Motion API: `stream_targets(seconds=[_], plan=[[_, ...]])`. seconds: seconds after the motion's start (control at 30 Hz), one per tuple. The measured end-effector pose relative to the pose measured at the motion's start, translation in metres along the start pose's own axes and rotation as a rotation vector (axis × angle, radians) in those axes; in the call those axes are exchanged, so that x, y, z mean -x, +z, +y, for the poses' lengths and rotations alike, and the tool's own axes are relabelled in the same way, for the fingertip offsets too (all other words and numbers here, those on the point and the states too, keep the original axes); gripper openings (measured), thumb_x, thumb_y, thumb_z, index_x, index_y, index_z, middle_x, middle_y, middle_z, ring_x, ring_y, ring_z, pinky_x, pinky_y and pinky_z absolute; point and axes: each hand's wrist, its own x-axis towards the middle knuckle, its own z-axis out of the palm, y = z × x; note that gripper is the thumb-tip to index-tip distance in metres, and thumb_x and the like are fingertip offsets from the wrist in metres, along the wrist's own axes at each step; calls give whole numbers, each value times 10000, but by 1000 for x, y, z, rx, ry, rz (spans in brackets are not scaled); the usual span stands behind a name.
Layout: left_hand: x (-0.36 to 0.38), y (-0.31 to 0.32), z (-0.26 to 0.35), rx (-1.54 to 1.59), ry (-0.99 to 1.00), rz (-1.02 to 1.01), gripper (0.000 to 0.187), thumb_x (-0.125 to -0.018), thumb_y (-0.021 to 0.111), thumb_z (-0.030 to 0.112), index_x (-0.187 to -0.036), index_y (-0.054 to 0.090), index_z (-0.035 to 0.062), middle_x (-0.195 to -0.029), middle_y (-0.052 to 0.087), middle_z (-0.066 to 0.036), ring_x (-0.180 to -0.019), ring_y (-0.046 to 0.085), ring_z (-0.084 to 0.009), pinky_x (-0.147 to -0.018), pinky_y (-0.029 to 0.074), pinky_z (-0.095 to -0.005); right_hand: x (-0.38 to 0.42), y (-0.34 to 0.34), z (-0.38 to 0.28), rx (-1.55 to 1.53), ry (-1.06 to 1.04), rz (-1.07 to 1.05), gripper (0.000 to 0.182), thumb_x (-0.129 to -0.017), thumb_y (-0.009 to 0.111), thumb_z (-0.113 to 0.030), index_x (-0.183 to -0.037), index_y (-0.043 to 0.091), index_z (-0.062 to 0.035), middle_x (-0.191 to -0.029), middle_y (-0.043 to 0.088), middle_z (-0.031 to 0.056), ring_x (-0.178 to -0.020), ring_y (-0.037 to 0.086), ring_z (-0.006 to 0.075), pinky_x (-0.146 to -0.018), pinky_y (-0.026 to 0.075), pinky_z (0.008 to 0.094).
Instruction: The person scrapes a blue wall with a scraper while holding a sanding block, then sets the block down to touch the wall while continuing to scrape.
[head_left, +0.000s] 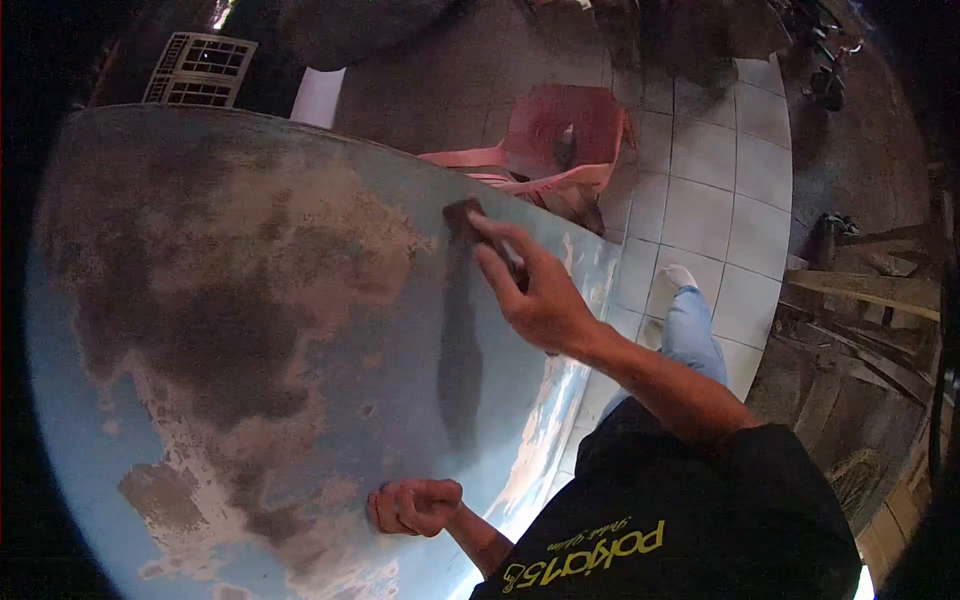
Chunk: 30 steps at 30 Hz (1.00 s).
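My right hand (pixel 545 300) reaches across a large curved painted panel (pixel 400 350) that looks like a car body part. It grips a dark sanding block (pixel 462 211), whose far end sticks out past the fingers and rests against the panel. A dark streak runs down the panel below the block. My left hand (pixel 415 506) is closed in a fist against the lower part of the panel; whether anything is inside cannot be seen. The panel is blue-grey, with worn brown, pinkish and dark patches over its left side.
Beyond the panel's edge stands a pink plastic chair (pixel 560 130) with a small object on it. White floor tiles (pixel 700 215) lie to the right, with my leg (pixel 690 335) over them. Wooden pieces (pixel 865 290) stand at far right, and a white-framed window (pixel 200 70) is at upper left.
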Motion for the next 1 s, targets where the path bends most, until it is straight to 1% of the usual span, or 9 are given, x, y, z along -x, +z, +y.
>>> stream_targets(seconds=[0.13,0.23,0.33,0.47,0.53,0.7,0.77,0.9,1.0], plan=[[2,-4,-2,1,-9,-18,125,-892,502,151,-893,561,41,-957,565,-103,-971,533,-276,-863,433,-464,7,0,-13,2,133,-60,398,-988,481,-248,-1338,459,-60,-987,644,186,-739,591,158,-696,490,309],[1,-4,-2,-29,-3,-59,60,-855,528,123,-868,534,65,-934,538,-92,-930,524,-260,-833,438,-444,18,9,-4,8,-2,-49,396,-988,476,-242,-1341,458,-63,-1017,645,205,-742,599,172,-701,492,315],[3,-3,-2,21,-3,-37,127,-892,499,158,-886,556,45,-962,561,-98,-966,537,-269,-880,437,-480,13,9,4,-8,-61,-13,391,-987,479,-232,-1340,460,-66,-994,649,203,-761,615,188,-705,496,329],[3,-3,-4,36,-6,-8,123,-890,510,160,-874,553,46,-958,559,-103,-951,540,-278,-887,435,-488,9,11,-1,-50,18,27,390,-982,492,-217,-1337,460,-61,-1021,648,210,-803,624,189,-744,501,336],[2,0,-1,45,-23,-8,121,-889,513,160,-872,553,47,-957,559,-105,-948,541,-280,-886,435,-488,20,13,-2,-38,43,-58,392,-980,499,-216,-1335,457,-53,-1014,648,214,-796,622,184,-734,498,328],[1,0,-3,22,23,16,123,-887,522,158,-882,554,39,-956,559,-107,-954,540,-292,-873,442,-484,1,12,-7,-87,-2,89,401,-981,502,-229,-1338,453,-55,-1012,644,216,-787,617,172,-714,492,314],[3,-2,-4,15,21,-5,125,-886,523,158,-884,554,38,-954,559,-108,-954,540,-291,-869,443,-481,24,12,-10,-15,98,-127,403,-983,496,-231,-1338,453,-45,-1068,632,228,-858,629,191,-761,498,338],[4,-4,-3,19,0,-17,138,-887,520,166,-883,556,33,-946,559,-109,-952,539,-287,-864,444,-473,6,13,-10,-116,101,-3,402,-987,487,-233,-1337,453,-39,-1091,619,235,-892,628,207,-789,496,348],[3,2,-6,59,30,46,143,-887,517,166,-875,558,30,-944,563,-111,-948,540,-287,-860,444,-471,3,14,-3,-95,-103,71,398,-988,481,-234,-1338,457,-47,-1112,617,216,-904,625,207,-803,492,345]])
